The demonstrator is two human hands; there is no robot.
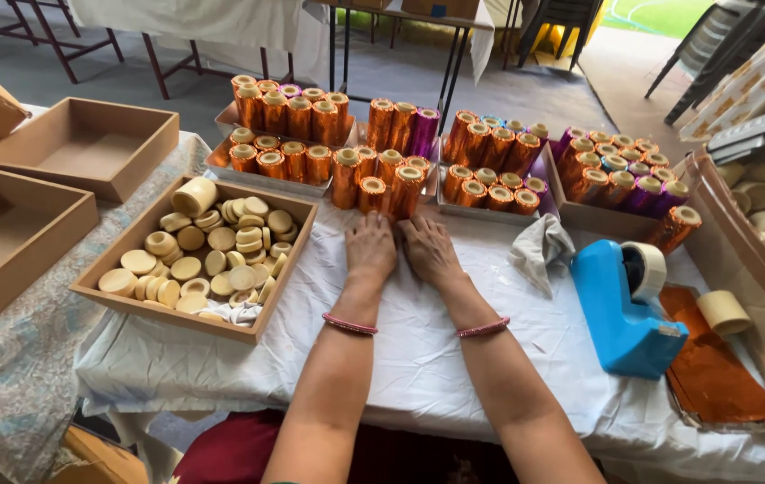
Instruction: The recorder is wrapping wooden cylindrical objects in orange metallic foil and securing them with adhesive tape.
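Note:
My left hand [371, 247] and my right hand [428, 251] lie side by side, palms down, on the white cloth [418, 358] that covers the table. Their fingers are stretched flat and hold nothing. The fingertips reach the base of a cluster of upright cylinders wrapped in copper foil [380, 182]. Each wrist wears a pink bangle.
Trays of copper and purple foil cylinders [285, 134] line the far side. A wooden box of round cream discs [205, 258] sits at the left, beyond it two empty wooden boxes [86, 143]. At the right are a blue tape dispenser [626, 309], a grey rag [539, 251] and copper foil sheets [714, 372].

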